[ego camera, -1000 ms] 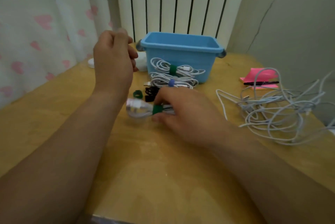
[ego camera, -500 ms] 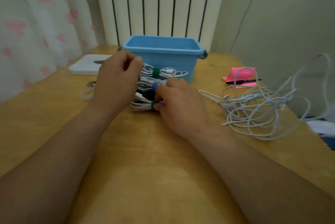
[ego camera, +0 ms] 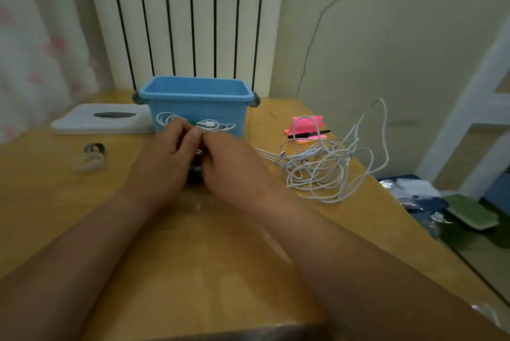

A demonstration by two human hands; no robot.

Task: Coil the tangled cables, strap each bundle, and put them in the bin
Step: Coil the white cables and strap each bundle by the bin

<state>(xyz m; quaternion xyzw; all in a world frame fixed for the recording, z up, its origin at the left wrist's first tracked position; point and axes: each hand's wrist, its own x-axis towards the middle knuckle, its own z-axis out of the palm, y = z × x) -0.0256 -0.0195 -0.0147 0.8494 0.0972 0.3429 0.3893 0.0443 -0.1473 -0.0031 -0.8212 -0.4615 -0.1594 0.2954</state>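
A blue bin (ego camera: 193, 98) stands at the back of the wooden table. Against its front wall lies a coiled white cable bundle (ego camera: 214, 125) with a green strap. My left hand (ego camera: 165, 156) and my right hand (ego camera: 231, 167) meet just in front of it, fingers curled over the strapped bundles, and hide most of them. A bit of green strap (ego camera: 196, 169) shows between my wrists. Which bundle each hand grips is hidden. A tangled heap of white cables (ego camera: 325, 167) lies to the right.
A white tissue box (ego camera: 102, 118) sits left of the bin. A small roll (ego camera: 92, 158) lies on the table's left side. Pink sticky notes (ego camera: 303, 127) with a black pen (ego camera: 309, 134) are behind the tangle. The table's right edge drops to cluttered floor (ego camera: 469, 213).
My left hand came down from the air onto the bundles. Both hands have closed together over them, nearer the bin. The view has tilted up.
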